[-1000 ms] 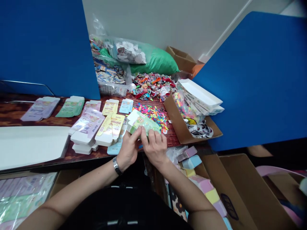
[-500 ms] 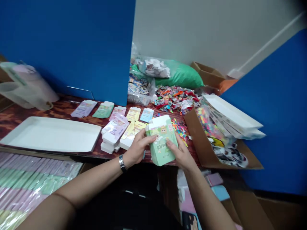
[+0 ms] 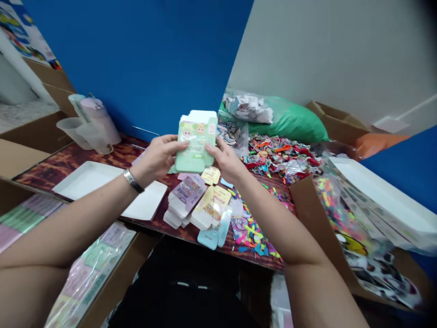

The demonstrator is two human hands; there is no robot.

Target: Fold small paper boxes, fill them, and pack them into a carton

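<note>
Left hand (image 3: 159, 157) and right hand (image 3: 225, 160) raised, pinching a green carton (image 3: 197, 141) upright between them.

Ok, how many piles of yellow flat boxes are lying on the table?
2: a small pile farther back, and a larger pile nearer, beside the lilac boxes. Some more may be hidden.

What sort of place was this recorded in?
Probably a small packaging workroom: flat printed cardboard box blanks stacked on a wood-grain table, a folded green printed box held between the left hand and right hand, and an open cardboard carton of colourful scraps.
</note>
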